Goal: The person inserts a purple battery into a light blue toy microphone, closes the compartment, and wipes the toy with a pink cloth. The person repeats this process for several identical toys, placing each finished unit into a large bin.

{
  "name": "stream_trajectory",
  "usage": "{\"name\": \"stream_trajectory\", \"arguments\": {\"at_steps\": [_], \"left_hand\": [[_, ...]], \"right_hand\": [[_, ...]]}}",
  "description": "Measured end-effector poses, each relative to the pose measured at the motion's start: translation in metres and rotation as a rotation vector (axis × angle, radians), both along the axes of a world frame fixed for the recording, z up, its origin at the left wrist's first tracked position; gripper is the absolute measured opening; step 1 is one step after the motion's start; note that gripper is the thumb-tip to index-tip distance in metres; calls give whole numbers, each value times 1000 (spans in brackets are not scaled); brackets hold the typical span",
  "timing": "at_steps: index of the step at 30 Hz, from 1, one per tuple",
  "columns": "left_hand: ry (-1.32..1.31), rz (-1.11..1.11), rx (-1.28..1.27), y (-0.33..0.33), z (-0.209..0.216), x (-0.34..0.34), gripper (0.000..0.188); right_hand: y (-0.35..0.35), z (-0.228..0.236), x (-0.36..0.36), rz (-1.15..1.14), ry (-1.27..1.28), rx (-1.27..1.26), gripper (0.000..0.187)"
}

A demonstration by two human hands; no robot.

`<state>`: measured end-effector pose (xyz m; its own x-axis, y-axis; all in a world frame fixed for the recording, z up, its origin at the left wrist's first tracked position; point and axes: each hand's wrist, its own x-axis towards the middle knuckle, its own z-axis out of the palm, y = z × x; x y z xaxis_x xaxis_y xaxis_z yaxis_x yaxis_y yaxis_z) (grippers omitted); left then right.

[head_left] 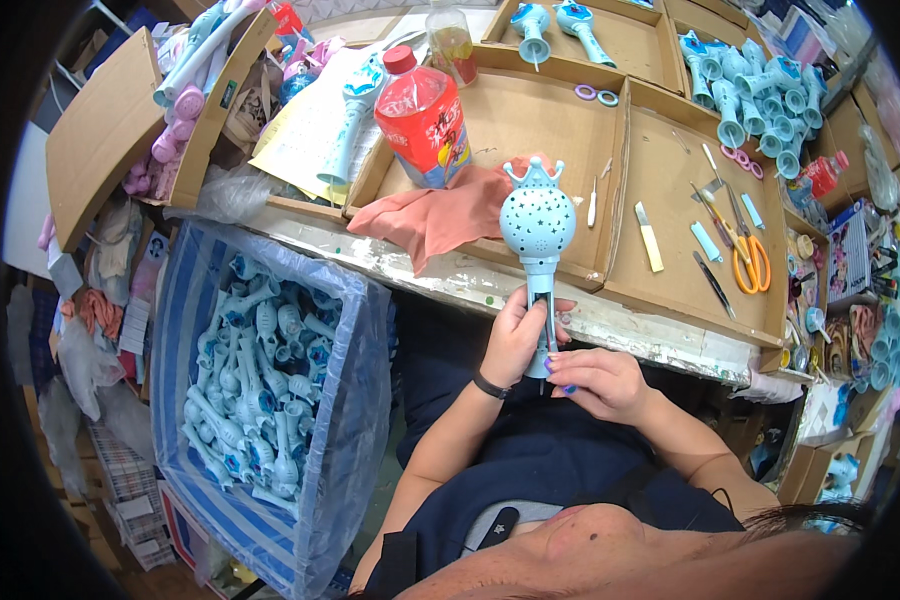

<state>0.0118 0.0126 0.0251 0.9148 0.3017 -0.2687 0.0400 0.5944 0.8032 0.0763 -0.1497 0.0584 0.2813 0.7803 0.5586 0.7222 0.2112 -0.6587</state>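
A light-blue toy wand [538, 222] stands upright in front of me, its round head pierced with small star-shaped holes and topped by a crown. My left hand [512, 345] is closed around the handle. Along the handle runs a dark gap with a thin strip beside it; whether that strip is a loose cover I cannot tell. At the handle's lower end, the fingers of my right hand [602, 383] are pressed together on the wand. Behind the wand, a pink-orange cloth [435, 222] drapes over the edge of a cardboard tray [555, 120].
To the left, a striped blue bag [185, 350] holds many blue wand parts [255, 390]. A red-capped bottle [422, 115] stands on the table. Orange scissors [750, 265], a knife [649, 240] and tweezers [714, 285] lie in the right tray. More wand parts [755, 90] are piled at far right.
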Motion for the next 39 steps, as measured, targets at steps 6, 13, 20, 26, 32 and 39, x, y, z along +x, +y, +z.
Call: {"name": "stream_trajectory", "arguments": {"at_steps": [6, 13, 20, 26, 32, 39], "left_hand": [[-6, -15, 4, 1, -3, 0, 22], [-12, -23, -14, 1, -4, 0, 21], [5, -16, -113, 4, -3, 0, 30], [-19, -57, -111, 4, -4, -1, 31], [22, -20, -95, 1, -8, -2, 28], [-8, -24, -98, 1, -5, -2, 20]], "right_hand": [[1, 0, -2, 58, -116, -25, 28], [-1, 0, 3, -5, -2, -34, 26], [4, -6, -7, -50, 975, 227, 22], [9, -13, 9, -209, 1221, 94, 21], [11, -7, 18, -13, 1664, 233, 32], [9, -18, 19, 259, 1729, 367, 33]]}}
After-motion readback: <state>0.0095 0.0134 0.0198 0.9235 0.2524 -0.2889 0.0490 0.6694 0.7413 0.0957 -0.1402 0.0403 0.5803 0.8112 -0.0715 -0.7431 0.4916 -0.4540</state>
